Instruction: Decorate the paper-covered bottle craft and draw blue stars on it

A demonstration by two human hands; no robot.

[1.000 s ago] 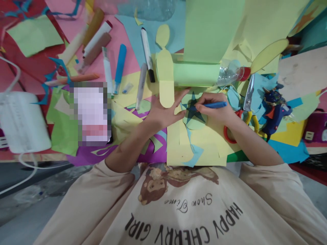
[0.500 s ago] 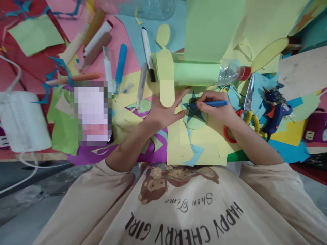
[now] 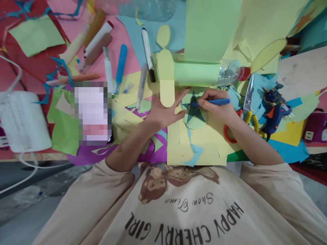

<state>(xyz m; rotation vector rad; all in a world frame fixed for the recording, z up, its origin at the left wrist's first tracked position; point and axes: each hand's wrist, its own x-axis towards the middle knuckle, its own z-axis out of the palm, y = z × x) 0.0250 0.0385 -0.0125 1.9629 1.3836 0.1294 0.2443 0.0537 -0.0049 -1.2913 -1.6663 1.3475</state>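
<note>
Star (image 3: 193,111) on green disc (image 3: 196,124), apparently being coloured, lies between spread left hand (image 3: 163,114) and right hand (image 3: 219,110) gripping blue marker (image 3: 220,101), the next stroke likely needing a steady disc.

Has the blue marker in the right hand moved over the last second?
Yes, slightly: the blue marker's rear end has shifted right, closer to the scissors lying there.
</note>
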